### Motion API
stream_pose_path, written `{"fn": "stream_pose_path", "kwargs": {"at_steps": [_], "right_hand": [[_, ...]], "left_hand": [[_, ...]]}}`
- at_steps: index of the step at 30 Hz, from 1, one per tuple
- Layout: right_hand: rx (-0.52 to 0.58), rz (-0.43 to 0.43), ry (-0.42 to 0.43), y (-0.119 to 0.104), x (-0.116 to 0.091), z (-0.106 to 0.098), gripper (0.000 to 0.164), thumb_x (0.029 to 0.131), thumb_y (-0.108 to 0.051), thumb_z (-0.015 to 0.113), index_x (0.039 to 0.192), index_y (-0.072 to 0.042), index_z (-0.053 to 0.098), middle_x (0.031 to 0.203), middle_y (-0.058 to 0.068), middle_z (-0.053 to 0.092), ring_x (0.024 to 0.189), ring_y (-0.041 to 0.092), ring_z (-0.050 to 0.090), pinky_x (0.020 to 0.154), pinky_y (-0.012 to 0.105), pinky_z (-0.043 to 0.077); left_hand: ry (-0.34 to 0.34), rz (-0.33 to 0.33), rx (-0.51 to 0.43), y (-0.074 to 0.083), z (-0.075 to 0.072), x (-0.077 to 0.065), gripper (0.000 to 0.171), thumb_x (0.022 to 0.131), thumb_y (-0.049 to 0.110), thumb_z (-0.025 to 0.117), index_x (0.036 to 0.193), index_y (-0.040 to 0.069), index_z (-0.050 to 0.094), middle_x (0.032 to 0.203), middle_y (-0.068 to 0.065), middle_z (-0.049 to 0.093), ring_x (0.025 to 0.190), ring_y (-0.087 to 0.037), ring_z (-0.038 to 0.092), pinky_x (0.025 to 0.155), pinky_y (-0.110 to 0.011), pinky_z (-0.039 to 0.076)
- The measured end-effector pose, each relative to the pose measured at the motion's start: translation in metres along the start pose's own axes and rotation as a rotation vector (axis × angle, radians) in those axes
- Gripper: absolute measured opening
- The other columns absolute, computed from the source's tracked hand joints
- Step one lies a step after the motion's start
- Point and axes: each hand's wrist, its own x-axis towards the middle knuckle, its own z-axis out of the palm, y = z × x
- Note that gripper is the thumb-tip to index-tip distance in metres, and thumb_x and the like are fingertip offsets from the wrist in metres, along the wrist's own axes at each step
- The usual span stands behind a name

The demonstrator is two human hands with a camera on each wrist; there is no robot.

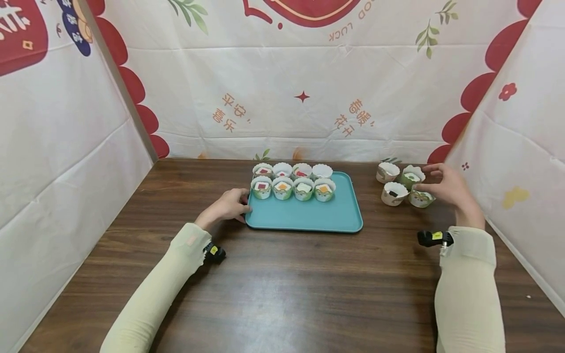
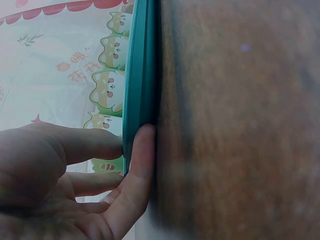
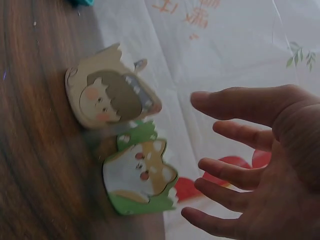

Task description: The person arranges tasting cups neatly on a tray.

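Head view: left fingers in a pinch on the tray, right fingers wide apart and empty near cups.

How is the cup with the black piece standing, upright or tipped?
Upright. In the head view, the cup sits base-down on the table, its scalloped opening facing up, the black piece visible inside.

Teal tray, green animal-print cup, brown wood-grain table, white red-scalloped cloth
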Motion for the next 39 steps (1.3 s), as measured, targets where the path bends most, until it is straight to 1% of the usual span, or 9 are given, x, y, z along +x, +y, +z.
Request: {"fn": "stream_pose_path", "kwargs": {"at_steps": [8,14,18,20,22,24,26,28,39], "right_hand": [[0.028,0.0,-0.088,0.011,0.0,0.003,0.079,0.089,-0.017,0.08,0.149,0.011,0.037,0.141,0.043,0.045,0.131,0.056,0.044,0.075,0.012,0.037],[-0.001,0.033,-0.087,0.017,0.002,0.005,0.081,0.088,-0.017,0.081,0.149,0.012,0.036,0.141,0.043,0.046,0.131,0.057,0.046,0.077,0.022,0.045],[-0.021,0.045,-0.08,0.023,0.003,0.005,0.08,0.087,-0.016,0.081,0.146,0.014,0.038,0.138,0.046,0.048,0.127,0.058,0.049,0.07,0.011,0.041],[-0.029,0.056,-0.081,0.025,0.004,0.006,0.08,0.087,-0.017,0.081,0.146,0.015,0.038,0.138,0.046,0.048,0.127,0.057,0.049,0.069,0.01,0.04],[-0.036,0.071,-0.082,0.026,0.005,0.007,0.08,0.087,-0.018,0.081,0.146,0.015,0.038,0.138,0.045,0.048,0.128,0.057,0.048,0.077,0.019,0.046],[-0.033,0.091,-0.093,0.027,0.006,0.009,0.081,0.088,-0.018,0.08,0.147,0.014,0.036,0.141,0.044,0.046,0.131,0.058,0.045,0.089,0.037,0.052],[-0.026,0.12,-0.101,0.028,0.006,0.011,0.082,0.088,-0.018,0.079,0.148,0.014,0.034,0.145,0.044,0.041,0.133,0.059,0.04,0.099,0.058,0.048],[-0.029,0.144,-0.106,0.03,0.006,0.013,0.081,0.088,-0.018,0.078,0.149,0.013,0.033,0.147,0.044,0.037,0.133,0.06,0.037,0.106,0.071,0.039],[-0.108,0.185,-0.088,0.036,0.005,0.017,0.078,0.088,-0.02,0.074,0.148,0.011,0.035,0.146,0.044,0.035,0.123,0.057,0.039,0.103,0.072,0.037]], "left_hand": [[0.001,0.004,0.001,0.0,0.0,-0.001,0.064,0.1,0.004,0.061,0.157,-0.006,0.034,0.133,-0.028,0.058,0.098,-0.031,0.071,0.072,-0.033,0.066],[0.004,0.005,0.003,0.0,0.0,-0.001,0.064,0.1,0.004,0.061,0.157,-0.006,0.034,0.132,-0.028,0.058,0.097,-0.031,0.071,0.072,-0.033,0.066],[0.002,0.009,0.007,0.0,0.0,0.0,0.064,0.1,0.004,0.061,0.157,-0.006,0.034,0.131,-0.028,0.058,0.097,-0.03,0.071,0.072,-0.033,0.066],[0.002,0.009,0.007,-0.001,0.0,0.0,0.063,0.1,0.004,0.061,0.157,-0.005,0.034,0.13,-0.027,0.058,0.097,-0.03,0.071,0.072,-0.033,0.066],[0.002,0.009,0.008,-0.002,0.0,0.001,0.064,0.1,0.005,0.06,0.157,-0.005,0.034,0.13,-0.027,0.058,0.097,-0.03,0.071,0.072,-0.033,0.066],[0.002,0.01,0.009,-0.003,0.0,0.001,0.064,0.1,0.005,0.06,0.157,-0.005,0.034,0.13,-0.027,0.058,0.097,-0.03,0.071,0.072,-0.033,0.066],[0.002,0.011,0.007,-0.003,0.0,0.001,0.064,0.1,0.005,0.06,0.157,-0.005,0.033,0.13,-0.027,0.058,0.097,-0.031,0.071,0.072,-0.033,0.066],[0.002,0.013,0.003,-0.003,0.0,0.001,0.064,0.1,0.005,0.061,0.157,-0.005,0.033,0.13,-0.027,0.058,0.097,-0.031,0.071,0.072,-0.034,0.066],[-0.002,0.017,-0.004,-0.001,0.0,0.0,0.063,0.101,0.004,0.06,0.157,-0.005,0.034,0.13,-0.028,0.058,0.097,-0.031,0.071,0.072,-0.034,0.066]]}}
